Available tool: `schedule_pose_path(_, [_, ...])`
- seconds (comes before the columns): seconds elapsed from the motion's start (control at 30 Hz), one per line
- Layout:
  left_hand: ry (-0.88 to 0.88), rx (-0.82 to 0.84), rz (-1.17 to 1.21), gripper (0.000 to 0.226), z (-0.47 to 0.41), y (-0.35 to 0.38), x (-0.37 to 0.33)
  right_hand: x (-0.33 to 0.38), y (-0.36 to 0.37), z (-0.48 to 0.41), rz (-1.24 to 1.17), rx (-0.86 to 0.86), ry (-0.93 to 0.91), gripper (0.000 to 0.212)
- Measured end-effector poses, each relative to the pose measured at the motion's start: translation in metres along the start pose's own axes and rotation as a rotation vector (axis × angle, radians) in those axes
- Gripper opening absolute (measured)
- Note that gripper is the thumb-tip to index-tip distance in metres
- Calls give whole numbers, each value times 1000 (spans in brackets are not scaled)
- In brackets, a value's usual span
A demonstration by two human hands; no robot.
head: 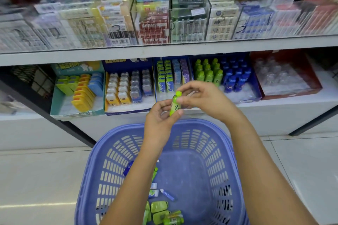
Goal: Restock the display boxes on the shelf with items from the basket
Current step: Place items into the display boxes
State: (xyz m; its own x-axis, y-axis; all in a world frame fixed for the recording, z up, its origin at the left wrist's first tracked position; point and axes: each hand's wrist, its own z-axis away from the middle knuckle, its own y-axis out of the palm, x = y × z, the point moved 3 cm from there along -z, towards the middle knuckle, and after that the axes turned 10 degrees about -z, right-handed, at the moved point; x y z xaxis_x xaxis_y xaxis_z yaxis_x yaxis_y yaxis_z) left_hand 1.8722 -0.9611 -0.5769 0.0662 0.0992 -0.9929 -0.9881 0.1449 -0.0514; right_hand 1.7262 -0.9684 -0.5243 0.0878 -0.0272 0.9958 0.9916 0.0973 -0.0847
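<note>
Green bottle, small with a bright green cap, is up in the air near the middle of the view. It stands almost straight, with its cap at 12 o'clock. Two hands hold it together. The left hand comes in from 7 o'clock, and its thumb and fingers curl round the low part of the bottle. The right hand comes in from 4 o'clock and pinches the top part, just under the cap, with its thumb and fingertips.

At 6 o'clock from the bottle is a purple basket. In its bottom lie green packs, a small blue pack and a second green bottle on its side. The left arm hides some of the things in there.

At 12 o'clock is the low shelf with display boxes in a row. At 1 o'clock from the held bottle, a blue box holds upright green bottles on its left side and blue bottles on its right. At 10 o'clock a box holds bear-shaped packs. At 9 o'clock a teal box holds yellow, orange and blue packs. At 2 o'clock a red box holds clear things, too blurry to name. Higher up, clear boxes hold stacked cartons, and they are blurry too
</note>
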Motion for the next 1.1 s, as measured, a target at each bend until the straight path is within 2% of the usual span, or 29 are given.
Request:
schedule_pose_path(0.13, [99,2,-95,30,0,-2,-3,2,3,-1,108,-64,-38,18])
schedule_pose_path(0.17, [146,17,-206,31,-1,-3,-2,1,-3,-3,111,-125,-69,16])
schedule_pose_path(0.23, [250,55,-594,45,-3,-4,2,0,-23,-7,122,-332,-136,16])
schedule_pose_path(0.3, [337,113,-957,60,-4,-4,10,-3,-43,-9,242,-522,-186,20])
schedule_pose_path(0.37, [389,157,-1123,70,-3,-4,18,-10,-55,-14,363,-581,-191,25])
schedule_pose_path(0.6, [422,204,-1113,69,-7,-10,20,-34,-65,-35,608,-452,-157,34])
schedule_pose_path(0.8, [408,206,-1076,66,-12,-10,19,-36,-64,-46,732,-392,-87,31])
schedule_pose_path(0.97, [379,229,-1054,66,-12,-11,21,-45,-65,-46,560,-462,16,42])
schedule_pose_path(1.1, [345,245,-996,61,-10,-13,19,-42,-64,-45,506,-452,51,44])
